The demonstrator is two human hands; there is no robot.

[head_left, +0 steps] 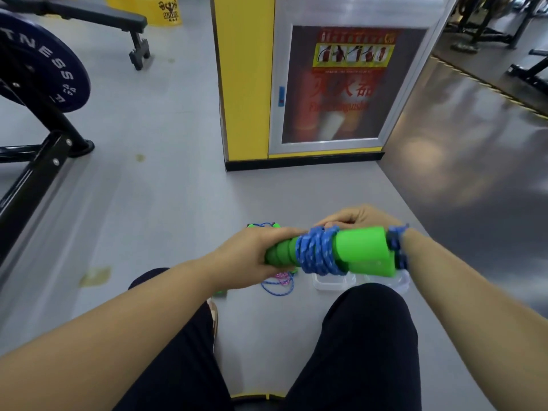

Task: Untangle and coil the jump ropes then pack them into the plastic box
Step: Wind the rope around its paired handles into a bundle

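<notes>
The grey gym floor [166,203] carries everything here. At its far edge stands a yellow pillar with a glass-fronted fire extinguisher cabinet [332,90]. Along its left edge sits a black steel frame [35,170] bearing a dark blue weight plate [38,69]. Your legs in black trousers [364,345] fill the near edge.

Above your knees you hold a pair of bright green foam jump-rope handles [361,250] level and side by side. The blue speckled cord [317,253] is wound in a thick coil round their middle. Your left hand [252,253] is clenched round the narrow end of the handles. Your right hand [353,218] reaches over the far side with its fingers curled against the coil. It seems to be pinching a strand, though the cord hides the fingertips. More of the cord loops over that wrist.

On the floor just beneath the handles lies the clear plastic box [332,281]. To its left lies a loose tangle of pink and blue cords [280,283].
</notes>
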